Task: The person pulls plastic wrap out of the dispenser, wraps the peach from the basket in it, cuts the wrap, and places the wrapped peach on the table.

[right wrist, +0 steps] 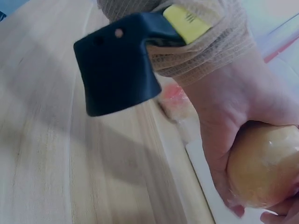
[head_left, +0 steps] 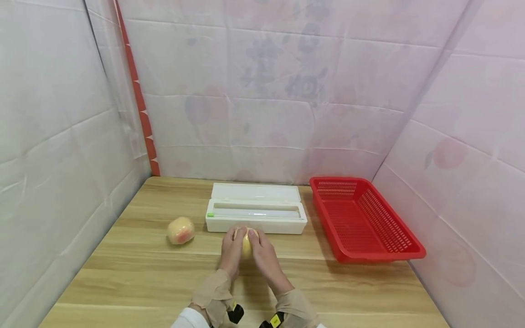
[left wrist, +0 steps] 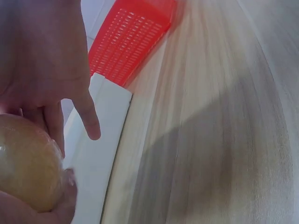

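Note:
Both hands hold a yellowish peach wrapped in clear film (head_left: pixel 246 248) between them, a little above the table in front of the white box. My left hand (head_left: pixel 231 253) grips its left side, and my right hand (head_left: pixel 265 256) its right side, thumbs on the near top. The left wrist view shows the shiny film on the peach (left wrist: pixel 28 161) and the left hand (left wrist: pixel 44 56) over it. In the right wrist view, the right hand (right wrist: pixel 222 126) curls round the peach (right wrist: pixel 264 163). Fingers partly hide the fruit.
A second wrapped peach (head_left: pixel 181 230) with a red blush lies on the wooden table (head_left: pixel 135 259) at left. Behind the hands stands a white cling film box (head_left: pixel 256 226), lid raised, with a roll inside. A red basket (head_left: pixel 348 218) sits at right. Fabric walls surround the table.

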Available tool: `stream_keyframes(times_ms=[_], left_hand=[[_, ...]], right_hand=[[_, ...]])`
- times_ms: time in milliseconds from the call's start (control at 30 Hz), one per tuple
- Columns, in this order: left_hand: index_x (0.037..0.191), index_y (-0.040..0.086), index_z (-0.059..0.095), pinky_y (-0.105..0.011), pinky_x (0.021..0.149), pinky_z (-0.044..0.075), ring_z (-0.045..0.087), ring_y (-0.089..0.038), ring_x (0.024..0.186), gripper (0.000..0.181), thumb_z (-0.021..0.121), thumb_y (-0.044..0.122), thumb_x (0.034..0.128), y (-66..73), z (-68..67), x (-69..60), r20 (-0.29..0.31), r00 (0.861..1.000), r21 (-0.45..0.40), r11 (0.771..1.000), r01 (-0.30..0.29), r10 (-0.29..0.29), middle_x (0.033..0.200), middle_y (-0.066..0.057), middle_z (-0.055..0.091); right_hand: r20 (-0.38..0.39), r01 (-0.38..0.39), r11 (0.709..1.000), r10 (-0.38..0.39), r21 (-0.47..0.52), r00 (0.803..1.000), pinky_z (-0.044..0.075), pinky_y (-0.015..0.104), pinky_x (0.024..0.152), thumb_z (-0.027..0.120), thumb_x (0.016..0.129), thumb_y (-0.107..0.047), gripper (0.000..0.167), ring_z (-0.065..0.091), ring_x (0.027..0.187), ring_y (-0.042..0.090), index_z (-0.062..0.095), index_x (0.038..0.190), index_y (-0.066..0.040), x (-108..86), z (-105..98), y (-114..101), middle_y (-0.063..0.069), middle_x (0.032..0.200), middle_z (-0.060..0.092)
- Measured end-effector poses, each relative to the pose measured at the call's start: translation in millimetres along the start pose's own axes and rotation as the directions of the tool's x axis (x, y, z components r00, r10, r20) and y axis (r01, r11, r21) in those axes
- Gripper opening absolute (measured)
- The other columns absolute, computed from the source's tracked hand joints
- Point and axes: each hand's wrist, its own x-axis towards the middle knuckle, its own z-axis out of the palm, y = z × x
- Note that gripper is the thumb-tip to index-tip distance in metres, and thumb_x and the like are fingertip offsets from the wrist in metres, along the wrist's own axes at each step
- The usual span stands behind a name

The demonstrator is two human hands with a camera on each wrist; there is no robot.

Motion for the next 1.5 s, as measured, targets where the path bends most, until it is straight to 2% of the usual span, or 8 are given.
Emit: stream_keyframes(times_ms=[133,400,733,900,1067,1167,1300,1500], left_hand=[[0.118,0.004,0.060,-0.029,0.085,0.047,0.056,-0.025,0.105,0.039,0.048,0.036,0.0999,-2.4,-2.0,-0.4,0.021,0.999,-0.011,0.999,0.039,-0.039,0.112,-0.010,0.059],[0.097,0.009,0.065,-0.027,0.072,0.048,0.058,-0.022,0.091,0.036,0.049,0.041,0.0970,-3.3,-11.4,2.6,0.061,0.992,0.090,0.991,0.101,-0.107,0.095,-0.004,0.061],[0.094,0.004,0.069,-0.026,0.066,0.048,0.056,-0.014,0.078,0.044,0.049,0.042,0.0983,-2.3,-28.1,11.1,0.070,0.990,0.136,0.985,0.108,-0.119,0.086,-0.004,0.063],[0.098,0.006,0.062,-0.025,0.063,0.048,0.056,-0.015,0.076,0.044,0.047,0.047,0.0967,6.5,-35.1,17.3,0.110,0.967,0.089,0.972,0.219,-0.228,0.087,-0.003,0.059],[0.117,0.003,0.055,-0.025,0.069,0.050,0.057,-0.017,0.086,0.054,0.043,0.053,0.0987,12.2,-41.6,20.8,0.242,0.927,0.076,0.958,0.277,-0.287,0.100,-0.006,0.056],[0.134,0.003,0.047,-0.029,0.080,0.049,0.055,-0.021,0.100,0.068,0.041,0.061,0.0984,14.4,-44.7,20.0,0.264,0.933,0.138,0.967,0.215,-0.245,0.118,-0.012,0.054],[0.144,0.001,0.039,-0.040,0.093,0.050,0.057,-0.030,0.115,0.081,0.053,0.062,0.0930,15.9,-45.4,14.3,0.169,0.982,0.309,0.951,0.023,-0.078,0.133,-0.021,0.055],[0.137,0.002,0.048,-0.043,0.081,0.053,0.060,-0.029,0.100,0.084,0.080,0.050,0.0759,16.2,-42.2,2.5,0.117,0.982,0.573,0.798,-0.186,0.146,0.121,-0.022,0.056]], right_hand=[[-0.015,0.012,1.000,-0.012,-0.002,1.000,0.049,0.034,0.082,0.041,0.103,-0.051,0.050,0.059,0.096,0.019,0.061,0.125,-0.011,-0.1,2,2,0.011,0.111,0.067],[-0.027,0.004,1.000,-0.004,-0.017,1.000,0.048,0.030,0.074,0.042,0.103,-0.051,0.051,0.057,0.087,0.016,0.065,0.117,-0.008,-1.4,9,10,0.014,0.102,0.068],[0.101,0.064,0.997,-0.058,-0.050,0.993,0.050,0.042,0.090,0.038,0.104,-0.051,0.058,0.059,0.106,0.023,0.053,0.135,-0.004,-0.8,11,9,0.014,0.116,0.066],[0.216,0.117,0.992,-0.106,-0.037,0.971,0.044,0.052,0.103,0.059,0.094,-0.040,0.076,0.051,0.126,0.031,0.029,0.151,0.000,0.7,12,15,0.023,0.141,0.050],[0.242,0.180,0.981,-0.160,-0.066,0.957,0.045,0.052,0.102,0.072,0.082,-0.035,0.082,0.054,0.123,0.027,0.033,0.147,-0.005,4.2,10,20,0.017,0.139,0.052],[0.219,0.184,0.982,-0.170,-0.045,0.961,0.043,0.056,0.105,0.075,0.080,-0.035,0.078,0.054,0.125,0.028,0.039,0.143,-0.008,6.9,10,22,0.015,0.137,0.055],[0.167,0.170,0.985,-0.166,-0.010,0.972,0.044,0.058,0.106,0.077,0.079,-0.031,0.074,0.055,0.125,0.029,0.042,0.140,-0.008,10.5,13,25,0.015,0.134,0.057],[0.089,0.165,0.986,-0.161,-0.036,0.983,0.052,0.046,0.093,0.078,0.076,-0.020,0.071,0.060,0.113,0.026,0.044,0.137,-0.007,10.8,21,30,0.017,0.127,0.062]])
